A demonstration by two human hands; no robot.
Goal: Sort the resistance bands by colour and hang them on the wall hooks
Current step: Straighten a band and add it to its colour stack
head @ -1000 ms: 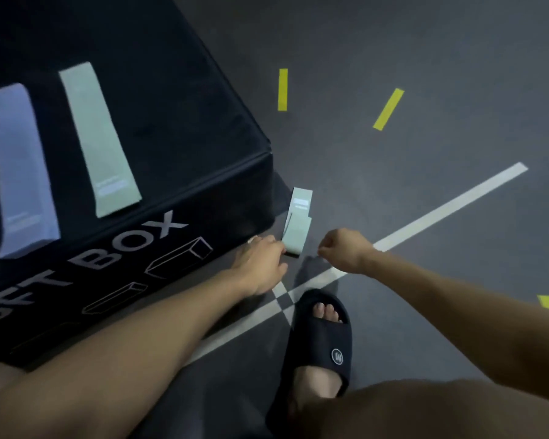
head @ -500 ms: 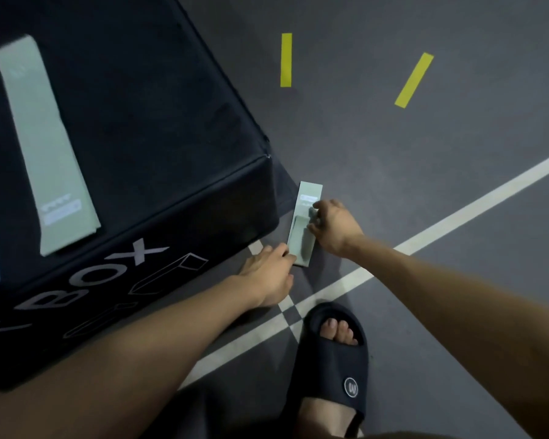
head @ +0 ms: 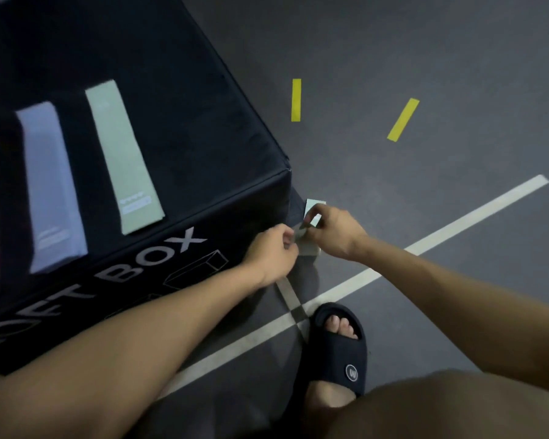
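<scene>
Both hands (head: 301, 240) grip green band (head: 313, 206) above grey floor (head: 425, 42).

Dim, even light; soft shadows lie on the floor (head: 425, 58) beneath both hands. Bands (head: 124, 153) left of the hands are blurred. Wide-angle bending shows toward the edges.
</scene>
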